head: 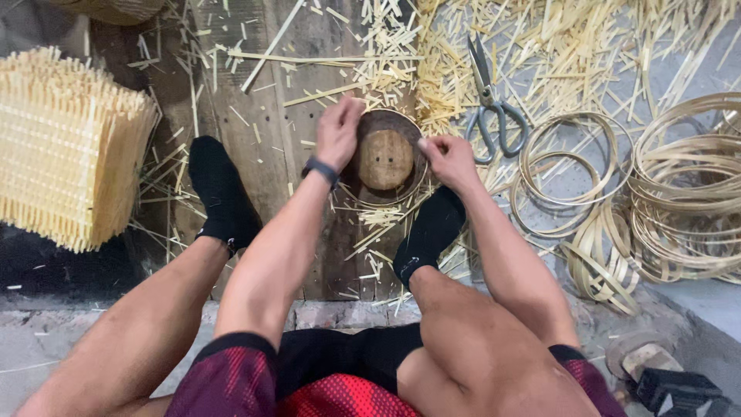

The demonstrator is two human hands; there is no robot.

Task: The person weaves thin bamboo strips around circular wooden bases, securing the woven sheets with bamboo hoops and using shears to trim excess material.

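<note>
A round wooden form point(384, 158) sits on a dark plank between my feet, with a thin bamboo strip hoop point(390, 199) wrapped around it. My left hand point(337, 131) presses on the form's left rim, fingers curled over the hoop. My right hand point(448, 160) pinches the hoop at the form's right side. A dark band is on my left wrist.
Scissors point(488, 104) lie to the right among bamboo offcuts. Coiled bamboo hoops point(679, 193) pile at the right. A stack of woven bamboo pieces point(65, 147) stands at the left. My feet in black socks point(222, 193) flank the plank point(262, 131).
</note>
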